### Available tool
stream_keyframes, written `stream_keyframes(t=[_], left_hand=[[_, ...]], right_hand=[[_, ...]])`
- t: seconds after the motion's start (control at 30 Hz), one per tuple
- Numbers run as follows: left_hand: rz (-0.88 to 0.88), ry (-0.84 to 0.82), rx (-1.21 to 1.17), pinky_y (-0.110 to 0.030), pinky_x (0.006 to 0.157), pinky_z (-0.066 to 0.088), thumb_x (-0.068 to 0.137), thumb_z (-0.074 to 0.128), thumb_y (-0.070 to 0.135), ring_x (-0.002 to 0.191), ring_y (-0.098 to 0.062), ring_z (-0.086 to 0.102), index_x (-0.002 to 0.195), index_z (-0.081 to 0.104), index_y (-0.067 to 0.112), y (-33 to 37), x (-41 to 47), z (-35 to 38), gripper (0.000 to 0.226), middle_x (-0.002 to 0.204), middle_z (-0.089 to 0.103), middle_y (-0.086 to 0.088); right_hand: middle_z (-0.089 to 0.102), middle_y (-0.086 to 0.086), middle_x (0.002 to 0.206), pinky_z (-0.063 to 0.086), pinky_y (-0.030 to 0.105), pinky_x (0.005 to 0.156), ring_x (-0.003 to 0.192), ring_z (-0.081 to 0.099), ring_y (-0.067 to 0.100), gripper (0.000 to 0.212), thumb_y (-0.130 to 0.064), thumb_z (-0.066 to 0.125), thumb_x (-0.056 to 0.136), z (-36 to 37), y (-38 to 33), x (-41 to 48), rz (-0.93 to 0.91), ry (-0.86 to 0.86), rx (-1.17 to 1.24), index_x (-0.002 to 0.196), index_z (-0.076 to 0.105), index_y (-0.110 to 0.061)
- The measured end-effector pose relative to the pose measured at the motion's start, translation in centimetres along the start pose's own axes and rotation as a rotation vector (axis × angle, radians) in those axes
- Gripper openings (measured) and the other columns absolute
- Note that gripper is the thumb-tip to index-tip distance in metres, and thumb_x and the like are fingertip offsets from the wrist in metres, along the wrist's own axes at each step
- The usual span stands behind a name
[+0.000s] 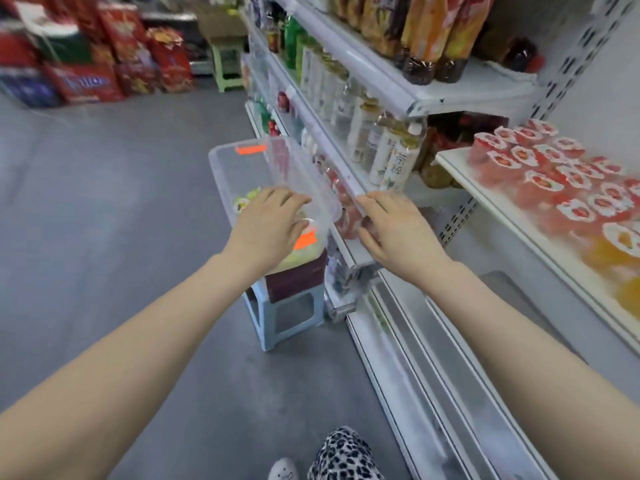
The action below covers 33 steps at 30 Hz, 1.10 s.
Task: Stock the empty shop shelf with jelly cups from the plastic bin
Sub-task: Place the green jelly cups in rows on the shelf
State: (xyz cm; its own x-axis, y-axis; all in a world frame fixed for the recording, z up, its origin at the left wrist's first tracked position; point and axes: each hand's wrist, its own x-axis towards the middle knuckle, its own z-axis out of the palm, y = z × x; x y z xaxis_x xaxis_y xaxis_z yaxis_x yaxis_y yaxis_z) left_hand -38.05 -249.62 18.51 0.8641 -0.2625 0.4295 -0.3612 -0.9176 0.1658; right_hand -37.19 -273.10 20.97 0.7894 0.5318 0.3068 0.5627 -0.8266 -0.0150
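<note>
Step in hand, by our judgement: picking the next jelly cups from the clear plastic bin, all places below being reckoned from that bin. Left hand: inside the bin at its near end, fingers spread and bent down over the green jelly cups; we cannot tell whether they have closed on one, the back of the hand hiding the grip. Right hand: just right of the bin, palm down, fingers stretched and slack, nothing visibly held. Bin: thin, transparent, rectangular, round-cornered, with orange tape at its far end; few cups lie in it. Beneath the bin: a dark maroon box on a pale blue plastic stool. Well right of the bin: the white shop shelf, smooth-surfaced, carrying packed rows of red jelly cups, round and foil-lidded, with orange jelly cups nearer us. Between bin and shelf: tall tea bottles. We judge the task far along. Next move, as we see it: a firm but light grip on a soft-walled cup, a lift clear of the bin wall, and a carry rightward to a free spot on the shelf.
</note>
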Motion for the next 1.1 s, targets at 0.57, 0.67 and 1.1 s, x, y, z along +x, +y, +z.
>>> stream_keyframes(t=[0.57,0.67,1.1], left_hand=[[-0.471,-0.180,-0.066,-0.040,0.096,0.046,0.093,0.061,0.025,0.114,-0.030,0.050,0.130,0.056,0.013,-17.2,8.4,12.1,0.039,0.121,0.059,-0.006],[-0.531,-0.214,-0.088,-0.041,0.091,0.049,0.092,0.061,0.024,0.114,-0.030,0.050,0.130,0.055,0.014,-19.2,10.6,15.0,0.039,0.122,0.057,-0.006],[-0.676,-0.465,-0.117,-0.037,0.101,0.035,0.094,0.056,0.016,0.120,-0.031,0.043,0.141,0.043,0.013,-26.6,16.3,25.1,0.049,0.133,0.047,-0.010]], right_hand=[[0.056,0.011,0.132,0.042,0.041,0.096,0.114,0.054,0.032,0.047,-0.021,0.060,0.091,19.5,4.7,22.3,-0.125,-0.336,0.227,0.135,0.050,-0.008],[0.052,0.010,0.133,0.043,0.041,0.098,0.115,0.053,0.031,0.048,-0.019,0.058,0.092,23.4,5.4,25.1,-0.125,-0.430,0.254,0.137,0.048,-0.008],[0.012,0.011,0.162,0.032,0.040,0.111,0.137,0.030,0.032,0.075,0.004,0.047,0.088,38.1,5.5,34.7,0.178,-0.765,0.269,0.154,0.012,-0.008]])
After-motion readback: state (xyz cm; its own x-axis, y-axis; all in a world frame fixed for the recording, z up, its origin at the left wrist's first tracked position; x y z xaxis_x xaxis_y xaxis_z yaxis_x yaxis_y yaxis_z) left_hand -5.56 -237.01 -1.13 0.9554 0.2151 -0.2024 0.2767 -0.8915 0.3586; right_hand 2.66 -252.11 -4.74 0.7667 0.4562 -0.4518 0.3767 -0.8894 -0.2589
